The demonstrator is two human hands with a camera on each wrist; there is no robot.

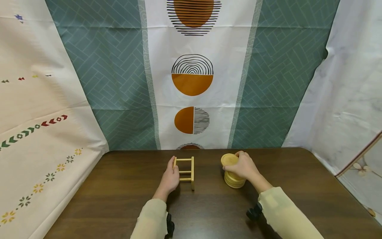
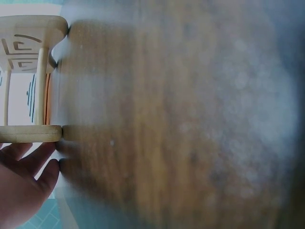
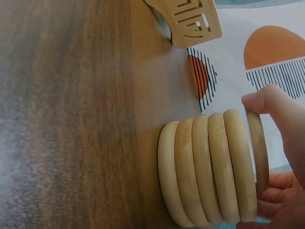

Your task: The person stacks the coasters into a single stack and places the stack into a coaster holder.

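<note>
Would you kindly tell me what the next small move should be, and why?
I would probably lift the top disc clear of the five-disc stack and bring it toward the wooden rack: the right hand pinches the disc, a gap shows beneath one edge of it, and the left hand holds the rack.

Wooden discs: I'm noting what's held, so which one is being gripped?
The top disc: the right hand pinches its edge, and a gap partly separates it from the five discs stacked beneath.

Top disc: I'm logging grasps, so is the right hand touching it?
Touching: the right wrist view shows the right hand holding the top disc, thumb on one edge, fingers at the other.
</note>
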